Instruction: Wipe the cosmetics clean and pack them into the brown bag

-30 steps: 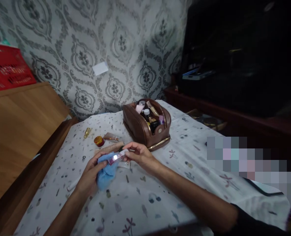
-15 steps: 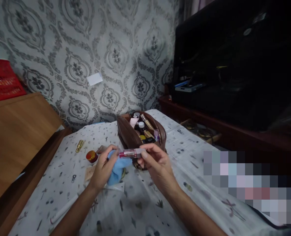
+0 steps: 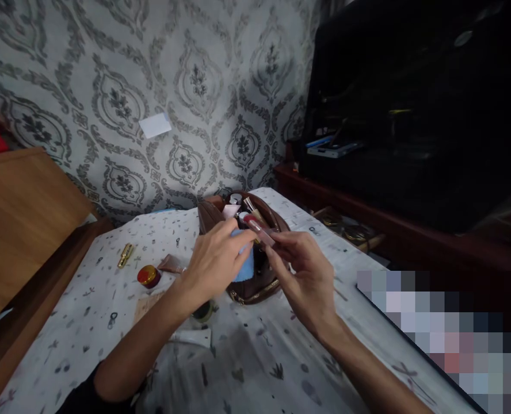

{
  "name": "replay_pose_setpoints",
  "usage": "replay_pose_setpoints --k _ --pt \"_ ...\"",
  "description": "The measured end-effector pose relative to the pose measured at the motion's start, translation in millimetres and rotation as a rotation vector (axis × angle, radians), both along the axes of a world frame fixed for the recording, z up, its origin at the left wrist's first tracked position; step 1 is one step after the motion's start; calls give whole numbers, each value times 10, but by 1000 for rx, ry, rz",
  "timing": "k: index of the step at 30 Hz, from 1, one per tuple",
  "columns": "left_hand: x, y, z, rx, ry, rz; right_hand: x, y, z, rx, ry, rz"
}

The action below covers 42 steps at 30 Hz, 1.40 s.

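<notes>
My right hand [image 3: 305,276] pinches a small pink cosmetic tube [image 3: 259,228] with a dark red end, raised in front of the open brown cosmetic bag [image 3: 255,290]. My left hand [image 3: 214,261] grips a blue cloth [image 3: 243,265] and presses it against the tube's lower end. Both hands hover above the table, just in front of the bag. Inside the bag stand several bottles and tubes [image 3: 238,204], partly hidden by my fingers.
A patterned white tablecloth [image 3: 109,287] covers the table. On it lie a gold tube [image 3: 125,255], a red round jar [image 3: 148,276], a tan packet [image 3: 171,263] and a white flat item [image 3: 193,336]. A wooden cabinet [image 3: 18,218] stands left, a dark shelf unit [image 3: 411,126] right.
Both hands rose and moved away from me toward the bag, carrying tube and cloth. The tube tilted from level to slanting. The camera view swung slightly left and down.
</notes>
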<state>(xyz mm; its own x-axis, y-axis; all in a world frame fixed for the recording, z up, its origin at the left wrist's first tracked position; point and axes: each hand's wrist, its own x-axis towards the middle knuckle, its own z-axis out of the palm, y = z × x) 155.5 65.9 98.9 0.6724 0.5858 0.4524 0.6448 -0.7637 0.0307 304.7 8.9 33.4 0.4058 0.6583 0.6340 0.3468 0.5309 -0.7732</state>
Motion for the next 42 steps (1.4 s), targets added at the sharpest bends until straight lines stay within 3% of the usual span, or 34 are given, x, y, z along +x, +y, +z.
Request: replay_pose_setpoints --k 4,7,11,17,25,32,42 --pt "104 168 157 -67 121 27 166 182 58 14 -399 -123" --pt "112 251 212 -148 188 61 298 265 64 2 -661 -127" --pt "107 347 183 -173 206 67 390 292 126 -44 -956 -153" --pt "189 465 118 -175 246 44 384 350 441 -223 -1293 -122" --pt "313 564 187 -328 407 10 356 483 645 -382 -1527 3" --pt "332 652 185 -433 471 -64 363 508 668 -427 -1667 80" --pt "290 766 107 -479 390 -142 380 503 647 -442 -1693 77"
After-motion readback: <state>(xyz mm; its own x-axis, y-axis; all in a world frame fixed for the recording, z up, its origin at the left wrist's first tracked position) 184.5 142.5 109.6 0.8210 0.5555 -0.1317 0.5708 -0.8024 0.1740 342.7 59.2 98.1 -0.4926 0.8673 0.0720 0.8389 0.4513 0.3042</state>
